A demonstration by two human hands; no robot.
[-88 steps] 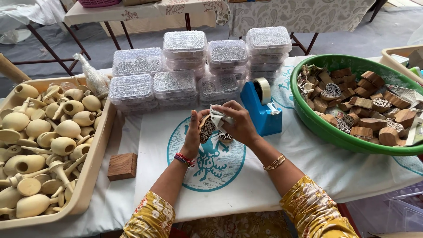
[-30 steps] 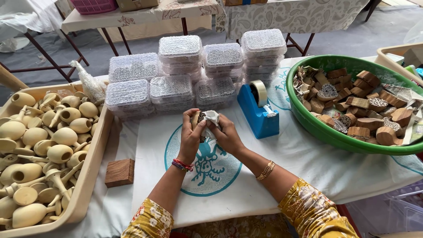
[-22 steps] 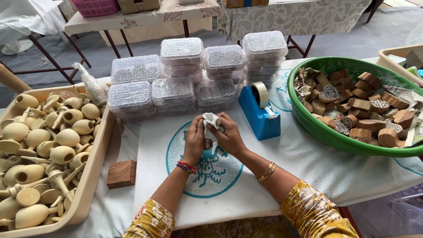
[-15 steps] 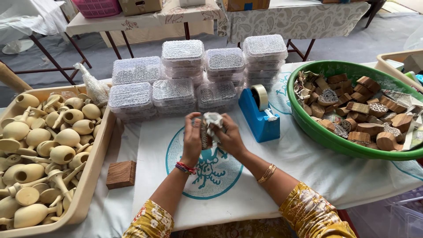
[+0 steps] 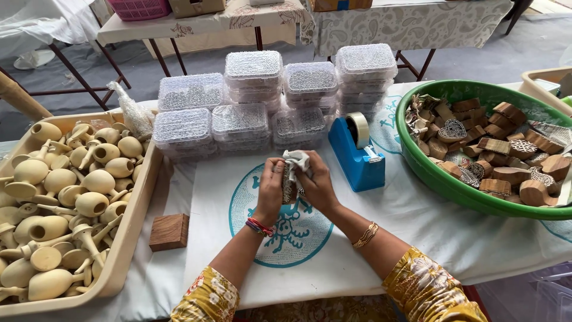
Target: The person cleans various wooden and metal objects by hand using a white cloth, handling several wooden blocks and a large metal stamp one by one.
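**Both hands wrap a small carved block above the printed cloth**

White cloth with a teal round print (image 5: pixel 280 229) covers the table, keeping a soft working patch directly before the person. Left hand (image 5: pixel 271 189) and right hand (image 5: pixel 316 186) meet above it, fingers curled shut on a small dark carved wooden block partly wrapped in white paper (image 5: pixel 292 173). Held between both palms, the block stands roughly upright, its long axis running away from the person, the crumpled paper end pointing toward the stacked clear plastic lidded boxes (image 5: pixel 268 98). A blue tape dispenser (image 5: pixel 354 155) sits just beside the right hand, within easy reach. The green plastic basin of carved wooden blocks (image 5: pixel 476 197) lies to the right, a beige tray of pale wooden goblet-shaped pieces (image 5: pixel 128 238) to the left, and a plain brown wooden block (image 5: pixel 169 231) near the tray.
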